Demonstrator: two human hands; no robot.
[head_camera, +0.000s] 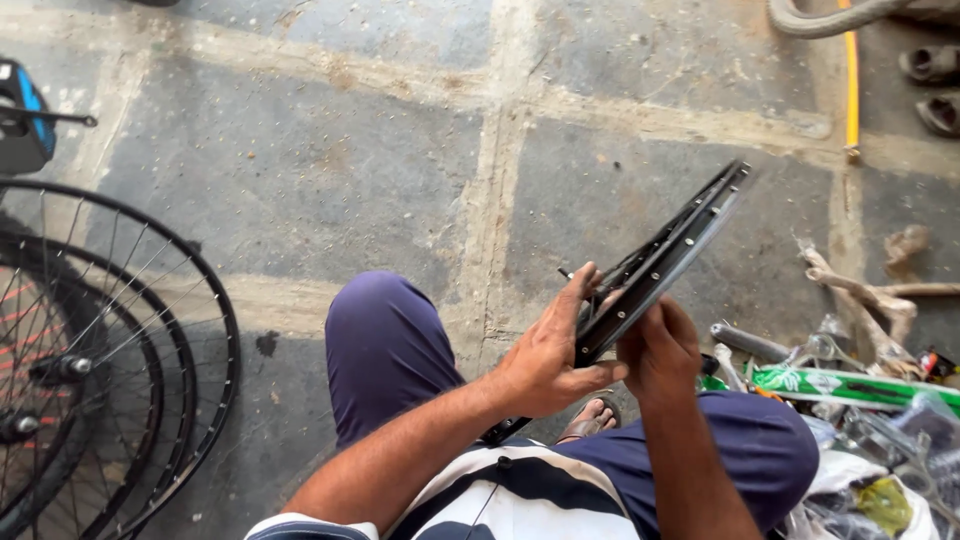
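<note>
- A bare black metal bicycle rim (660, 262), seen edge-on, slanted from the lap toward 1 o'clock over the stone floor (330, 160)
- Left hand (548, 352) had its grip clasped on the rim's lower part
- Right hand (660, 352) had its grip closed round the rim just beside it
- Spoked black wheels (110, 350) lay at 9 o'clock

I wear a short-sleeved shirt (520, 490) with broad navy and white stripes, and a thin dark cord runs down its front. My trousers (385, 345) are plain dark blue. My forearms are bare, and a brown open sandal (590, 420) is on one foot.
</note>
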